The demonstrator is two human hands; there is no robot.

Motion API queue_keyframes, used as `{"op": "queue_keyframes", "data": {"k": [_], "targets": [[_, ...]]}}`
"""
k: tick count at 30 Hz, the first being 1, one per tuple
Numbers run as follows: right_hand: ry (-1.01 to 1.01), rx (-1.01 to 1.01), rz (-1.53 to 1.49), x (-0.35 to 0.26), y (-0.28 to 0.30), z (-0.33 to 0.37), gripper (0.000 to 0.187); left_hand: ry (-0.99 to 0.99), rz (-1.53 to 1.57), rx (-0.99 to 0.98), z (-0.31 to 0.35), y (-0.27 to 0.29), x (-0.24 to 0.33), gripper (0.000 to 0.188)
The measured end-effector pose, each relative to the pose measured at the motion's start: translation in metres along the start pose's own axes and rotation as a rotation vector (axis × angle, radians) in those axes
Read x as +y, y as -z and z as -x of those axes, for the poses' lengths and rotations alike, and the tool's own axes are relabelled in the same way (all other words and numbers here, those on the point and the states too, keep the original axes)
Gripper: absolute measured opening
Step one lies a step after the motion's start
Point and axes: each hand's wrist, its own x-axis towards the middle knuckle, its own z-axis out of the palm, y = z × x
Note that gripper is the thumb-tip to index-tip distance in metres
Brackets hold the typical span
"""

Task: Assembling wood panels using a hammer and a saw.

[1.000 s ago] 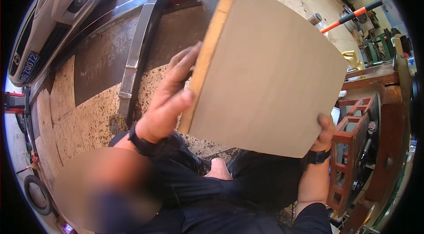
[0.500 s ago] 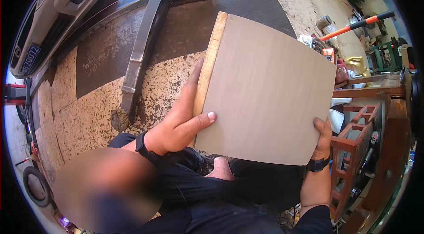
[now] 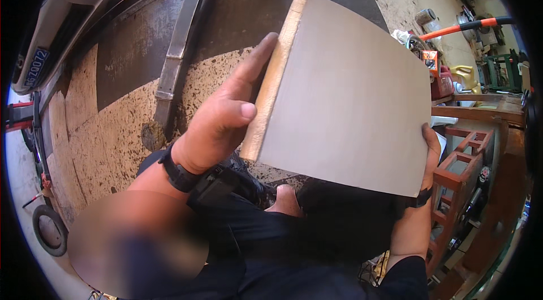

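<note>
A square board (image 3: 345,96) with a smooth grey-beige face and a raw, wood-coloured edge is held up in front of me, tilted. My left hand (image 3: 218,113) is at that raw edge, its index finger stretched along the side and its thumb tip against the edge. The other fingers of this hand are partly hidden behind the board. On the opposite side my right hand (image 3: 432,153) grips the board near its lower right corner, mostly hidden by it.
A metal lift arm (image 3: 186,39) runs across the stained floor. A car front (image 3: 62,22) stands at upper left. To the right are a reddish-brown frame (image 3: 452,170), a yellow jug (image 3: 466,76) and an orange-black bar (image 3: 464,28). A tyre (image 3: 50,229) lies at lower left.
The board has shifted up and slightly right, and its tilt has changed. My left thumb has slid off the grey face to the raw edge.
</note>
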Motion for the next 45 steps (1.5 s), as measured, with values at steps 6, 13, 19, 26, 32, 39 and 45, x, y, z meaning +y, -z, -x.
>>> {"op": "queue_keyframes", "data": {"k": [6, 13, 19, 26, 32, 39, 45], "targets": [[0.018, -0.070, -0.079, -0.007, 0.009, -0.005, 0.049, -0.142, -0.259, -0.176, -0.004, 0.004, 0.000, 0.119], [0.058, -0.086, -0.046, -0.012, 0.010, -0.004, 0.047, -0.336, -0.716, -0.164, 0.003, 0.001, -0.018, 0.110], [0.056, -0.112, -0.055, -0.010, 0.002, 0.000, 0.041, -0.240, -0.712, -0.134, 0.003, -0.003, -0.022, 0.100], [0.001, -0.042, -0.114, 0.000, 0.008, 0.001, 0.045, -0.348, -0.887, -0.100, 0.005, -0.006, -0.025, 0.094], [-0.027, -0.027, -0.127, 0.000, 0.009, 0.000, 0.047, -0.365, -0.882, -0.107, 0.005, -0.007, -0.025, 0.092], [-0.036, -0.041, -0.125, 0.004, 0.005, 0.003, 0.051, -0.371, -0.921, -0.124, 0.005, -0.004, -0.024, 0.086], [-0.064, -0.045, -0.142, 0.002, 0.005, 0.006, 0.052, -0.244, -0.881, -0.156, 0.010, -0.002, -0.027, 0.086]]}}
